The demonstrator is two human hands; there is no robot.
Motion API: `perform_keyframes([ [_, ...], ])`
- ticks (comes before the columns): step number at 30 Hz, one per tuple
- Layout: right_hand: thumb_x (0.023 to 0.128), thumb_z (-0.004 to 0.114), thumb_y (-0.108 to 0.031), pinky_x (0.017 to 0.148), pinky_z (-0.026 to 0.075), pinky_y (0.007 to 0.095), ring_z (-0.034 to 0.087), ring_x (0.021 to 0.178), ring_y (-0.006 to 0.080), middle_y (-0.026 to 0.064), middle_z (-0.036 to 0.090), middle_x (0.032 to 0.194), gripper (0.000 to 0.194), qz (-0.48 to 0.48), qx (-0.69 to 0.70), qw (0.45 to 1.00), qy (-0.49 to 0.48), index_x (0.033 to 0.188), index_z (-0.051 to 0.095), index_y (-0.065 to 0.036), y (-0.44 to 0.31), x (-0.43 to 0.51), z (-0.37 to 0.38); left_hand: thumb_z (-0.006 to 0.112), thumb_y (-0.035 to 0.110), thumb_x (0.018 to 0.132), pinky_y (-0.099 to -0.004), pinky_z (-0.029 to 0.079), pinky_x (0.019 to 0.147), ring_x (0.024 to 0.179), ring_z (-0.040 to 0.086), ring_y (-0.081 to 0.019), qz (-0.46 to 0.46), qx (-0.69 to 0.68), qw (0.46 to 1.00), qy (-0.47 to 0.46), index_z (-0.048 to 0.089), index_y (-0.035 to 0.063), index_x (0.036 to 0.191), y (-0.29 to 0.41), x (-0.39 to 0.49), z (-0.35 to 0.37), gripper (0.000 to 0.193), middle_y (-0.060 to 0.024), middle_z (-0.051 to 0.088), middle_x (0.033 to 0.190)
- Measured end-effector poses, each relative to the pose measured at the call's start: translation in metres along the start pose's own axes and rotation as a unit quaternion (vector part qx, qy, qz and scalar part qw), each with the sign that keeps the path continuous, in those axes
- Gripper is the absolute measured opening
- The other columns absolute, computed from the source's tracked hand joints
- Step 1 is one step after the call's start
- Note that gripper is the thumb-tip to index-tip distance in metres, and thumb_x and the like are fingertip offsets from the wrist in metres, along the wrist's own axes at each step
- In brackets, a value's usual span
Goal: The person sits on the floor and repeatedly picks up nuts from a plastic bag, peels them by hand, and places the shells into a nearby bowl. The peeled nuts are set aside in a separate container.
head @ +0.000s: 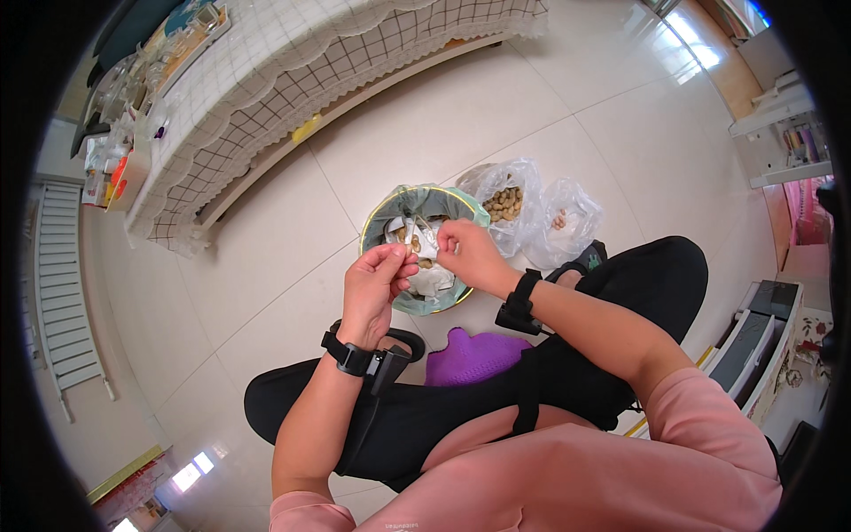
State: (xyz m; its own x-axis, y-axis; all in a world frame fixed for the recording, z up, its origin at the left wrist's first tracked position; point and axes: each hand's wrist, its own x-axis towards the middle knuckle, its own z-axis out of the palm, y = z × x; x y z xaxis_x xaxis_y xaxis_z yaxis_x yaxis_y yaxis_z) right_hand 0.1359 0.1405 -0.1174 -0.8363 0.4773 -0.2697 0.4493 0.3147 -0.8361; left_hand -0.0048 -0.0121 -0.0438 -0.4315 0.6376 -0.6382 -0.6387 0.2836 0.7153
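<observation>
My left hand (377,282) is over the near left rim of a round waste bin (367,229) lined with a green bag. Its thumb and forefinger come together, with a small tan bit at their tips that may be peanut shell. My right hand (473,258) hangs over the bin's right side with curled fingers; what they hold is hidden. Peanut shells (415,245) and crumpled white paper (432,282) lie inside the bin. Right of it stands a clear plastic bag (528,176) of unshelled peanuts (503,205). A second clear bag (578,243) holds a few shelled peanut kernels (560,218).
A purple perforated stool seat (475,359) shows between my legs. Beyond the bin runs a low table with a checked, lace-edged cloth (279,106), bearing a tray (193,50) and a box (133,176). Pale floor tiles (286,246) surround the bin. A radiator (70,279) is at left.
</observation>
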Motion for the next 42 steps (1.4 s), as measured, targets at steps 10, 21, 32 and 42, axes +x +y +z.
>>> perform_keyframes([
  [10,0.089,0.074,-0.017,0.073,0.053,0.031,0.063,0.078,0.0158,0.0118,0.066,0.098,0.025,-0.067,0.209,0.975,0.031,0.109,0.074,-0.002,-0.032,-0.011,-0.004,0.064,0.02,0.102,-0.0202,0.051,0.065,0.083,0.07,-0.0108,-0.01,0.045,0.999,0.009,0.067,0.0034,0.11,-0.009,0.003,0.007,0.018,-0.0062,0.074,0.098],
  [21,0.091,0.072,-0.013,0.071,0.049,0.0254,0.061,0.081,0.008,-0.0006,0.068,0.088,0.015,0.012,0.314,0.905,0.288,0.102,0.071,-0.004,0.073,-0.014,-0.072,0.063,0.019,0.102,-0.023,0.053,0.067,0.078,0.07,-0.0125,0.024,0.13,0.991,0.005,0.066,0.0022,0.106,-0.005,0.015,0.031,0.017,-0.0075,0.073,0.093],
  [32,0.086,0.071,-0.018,0.086,0.054,0.0418,0.069,0.097,0.0339,0.0197,0.073,0.096,0.029,0.323,-0.105,0.844,0.415,0.108,0.07,0.001,0.302,-0.028,-0.093,0.062,0.016,0.1,-0.0323,0.054,0.086,0.116,0.064,-0.0212,0.032,0.152,0.987,0.028,0.054,0.002,0.136,0.001,0.017,0.043,0.039,-0.0091,0.063,0.127],
  [42,0.086,0.06,-0.006,0.101,0.049,0.0441,0.053,0.121,0.0384,0.0221,0.063,0.121,0.029,0.104,-0.219,0.964,0.105,0.113,0.071,-0.008,0.233,0.089,-0.058,0.06,0.01,0.1,-0.0318,0.056,0.084,0.113,0.064,-0.0206,0.06,0.18,0.981,0.039,0.053,0.0013,0.137,0.006,0.022,0.048,0.039,-0.0104,0.055,0.136],
])
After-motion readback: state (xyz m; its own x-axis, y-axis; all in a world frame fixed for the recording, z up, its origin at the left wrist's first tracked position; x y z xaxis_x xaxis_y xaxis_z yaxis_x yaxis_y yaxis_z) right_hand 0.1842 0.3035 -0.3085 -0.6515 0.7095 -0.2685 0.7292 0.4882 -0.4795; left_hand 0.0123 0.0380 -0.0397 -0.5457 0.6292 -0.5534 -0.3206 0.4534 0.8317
